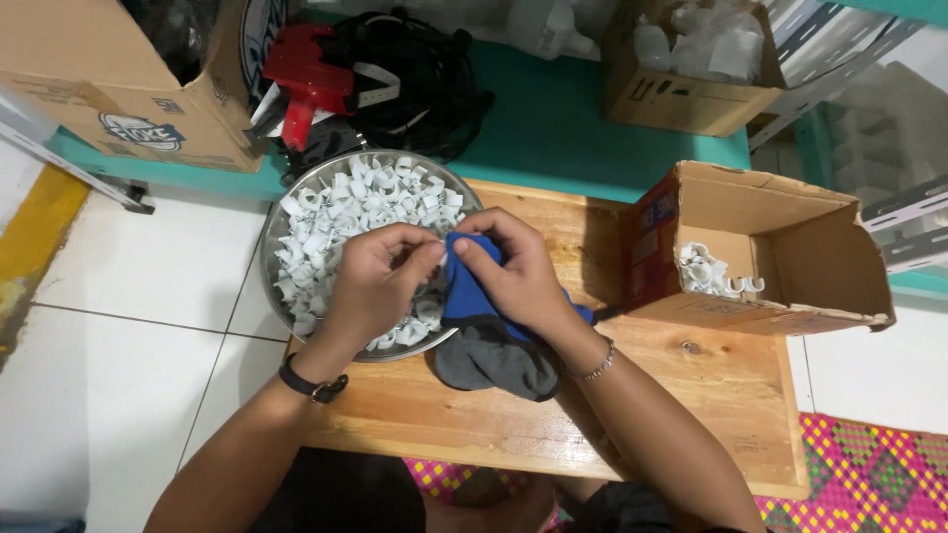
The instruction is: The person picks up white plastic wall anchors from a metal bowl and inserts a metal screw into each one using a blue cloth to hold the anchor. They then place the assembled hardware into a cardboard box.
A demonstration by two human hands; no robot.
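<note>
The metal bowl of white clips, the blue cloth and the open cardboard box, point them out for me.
metal bowl (272, 237), head view, bare left rim.
blue cloth (466, 291), head view, blue fold below the fingers.
open cardboard box (780, 222), head view, inner back wall.

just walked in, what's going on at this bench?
A person works over a wooden board. The right hand holds a blue and grey cloth, and the left hand pinches a small white clip against it. A metal bowl of white clips sits under the left hand. An open carton on the right holds a few more.
</note>
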